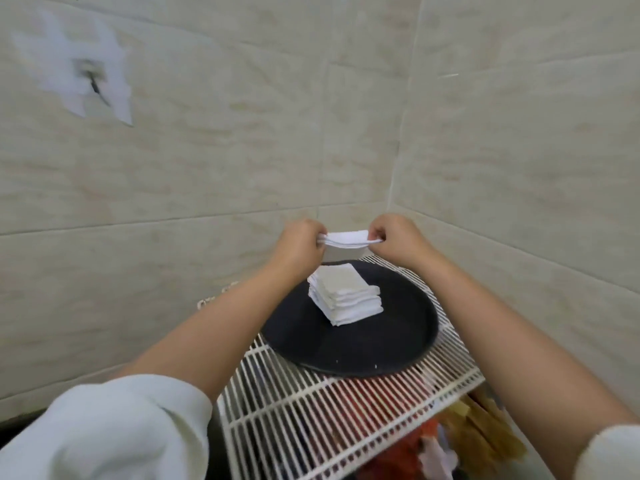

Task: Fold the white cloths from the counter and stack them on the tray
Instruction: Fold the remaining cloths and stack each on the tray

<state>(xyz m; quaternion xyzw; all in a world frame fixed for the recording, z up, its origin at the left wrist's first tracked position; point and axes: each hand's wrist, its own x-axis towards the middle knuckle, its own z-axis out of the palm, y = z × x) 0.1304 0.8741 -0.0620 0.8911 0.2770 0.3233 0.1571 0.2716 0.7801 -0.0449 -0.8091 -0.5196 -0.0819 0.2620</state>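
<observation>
A folded white cloth (347, 239) is held in the air between both hands, above the far edge of a round black tray (349, 344). The left hand (300, 244) is pinched closed on its left end, the right hand (395, 240) on its right end. A stack of folded white cloths (343, 295) sits on the tray, below the held cloth. The tray rests on a white wire rack (311, 420) in a beige tiled corner.
</observation>
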